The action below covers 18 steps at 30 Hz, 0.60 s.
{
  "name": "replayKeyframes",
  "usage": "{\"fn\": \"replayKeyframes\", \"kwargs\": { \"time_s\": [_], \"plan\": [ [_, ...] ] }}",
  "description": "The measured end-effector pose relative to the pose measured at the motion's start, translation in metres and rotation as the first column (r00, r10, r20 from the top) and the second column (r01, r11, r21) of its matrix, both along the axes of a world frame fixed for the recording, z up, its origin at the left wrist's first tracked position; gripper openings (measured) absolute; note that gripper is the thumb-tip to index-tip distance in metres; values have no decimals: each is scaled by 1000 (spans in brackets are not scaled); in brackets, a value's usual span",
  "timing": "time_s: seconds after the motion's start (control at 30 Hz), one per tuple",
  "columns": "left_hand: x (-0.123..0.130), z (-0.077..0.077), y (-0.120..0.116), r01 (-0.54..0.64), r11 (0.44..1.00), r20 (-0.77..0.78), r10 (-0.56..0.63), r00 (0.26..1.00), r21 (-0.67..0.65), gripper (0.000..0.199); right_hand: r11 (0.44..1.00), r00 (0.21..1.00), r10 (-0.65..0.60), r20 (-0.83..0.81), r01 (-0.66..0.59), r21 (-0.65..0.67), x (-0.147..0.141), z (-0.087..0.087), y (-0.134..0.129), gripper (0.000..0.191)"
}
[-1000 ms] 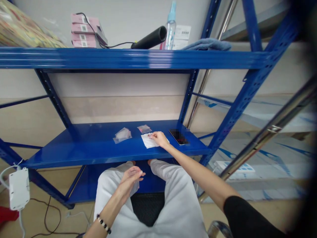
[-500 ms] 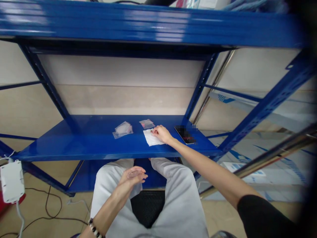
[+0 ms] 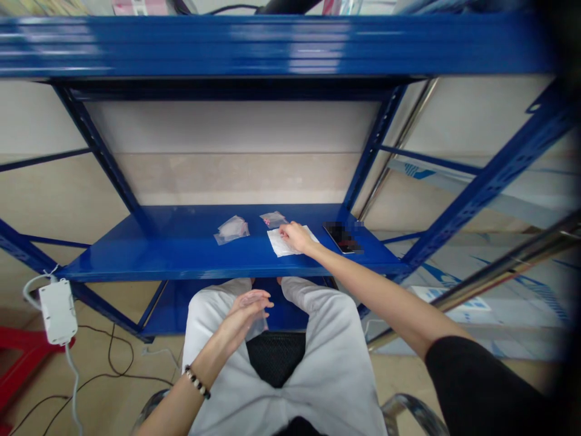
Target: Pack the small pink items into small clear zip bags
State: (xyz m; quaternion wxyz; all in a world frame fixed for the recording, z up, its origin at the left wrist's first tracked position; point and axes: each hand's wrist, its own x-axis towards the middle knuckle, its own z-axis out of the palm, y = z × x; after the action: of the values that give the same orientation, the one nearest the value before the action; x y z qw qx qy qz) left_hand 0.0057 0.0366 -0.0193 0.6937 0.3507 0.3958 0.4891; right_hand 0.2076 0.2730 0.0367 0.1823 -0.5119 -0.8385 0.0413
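Over my lap, my left hand (image 3: 247, 312) holds a clear plastic bag (image 3: 258, 326) that hangs below its curled fingers. My right hand (image 3: 295, 237) rests on a white tissue (image 3: 278, 243) on the blue shelf, its fingertips pinched together; whatever they grip is too small to make out. Just behind the tissue lies a small clear bag with pink bits (image 3: 273, 219). A loose pile of clear bags (image 3: 233, 229) sits farther left. To the right of the tissue is a dark phone (image 3: 340, 237), partly blurred out.
The blue shelf (image 3: 172, 242) has a front edge above my knees. An upper blue beam (image 3: 181, 45) crosses the top of the view. A white power strip (image 3: 59, 310) hangs at the left, with cables on the floor. A red stool (image 3: 27, 357) stands at lower left.
The view has shifted slightly, bringing the red stool further into sight. My right fingers have moved toward the back edge of the tissue. My left hand still holds the bag over my lap.
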Motion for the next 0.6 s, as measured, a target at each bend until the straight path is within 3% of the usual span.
{"fn": "replayKeyframes", "kwargs": {
  "time_s": [0.1, 0.17, 0.23, 0.33, 0.43, 0.5, 0.6],
  "plan": [
    [-5, -2, 4, 7, 999, -5, -8, 1000, -31, 35, 1000, 973, -20, -229, 23, 9, -4, 21, -19, 14],
    [-6, -4, 5, 2, 1000, 6, -1, 1000, -31, 33, 995, 879, -31, -476, 71, 66, -11, 32, -51, 10],
    [-5, -5, 3, 19, 1000, 25, -19, 1000, -6, 32, 989, 756, 21, -654, 80, 124, -20, 31, -99, 8],
    [2, -8, -5, 105, 994, 27, -105, 994, 16, 33, 996, 653, 79, -753, -72, 42, -33, 4, -183, 11],
    [13, -12, -17, 212, 977, -31, -213, 977, -9, 33, 986, 598, -20, -802, -119, -114, -36, -36, -240, 12],
    [19, -15, -23, 267, 963, -81, -269, 960, -28, 32, 978, 553, -95, -828, -102, -181, -30, -56, -250, 14],
    [25, -18, -25, 341, 939, -118, -345, 931, -53, 32, 975, 506, -141, -851, -79, -209, -17, -64, -236, 17]
  ]
}}
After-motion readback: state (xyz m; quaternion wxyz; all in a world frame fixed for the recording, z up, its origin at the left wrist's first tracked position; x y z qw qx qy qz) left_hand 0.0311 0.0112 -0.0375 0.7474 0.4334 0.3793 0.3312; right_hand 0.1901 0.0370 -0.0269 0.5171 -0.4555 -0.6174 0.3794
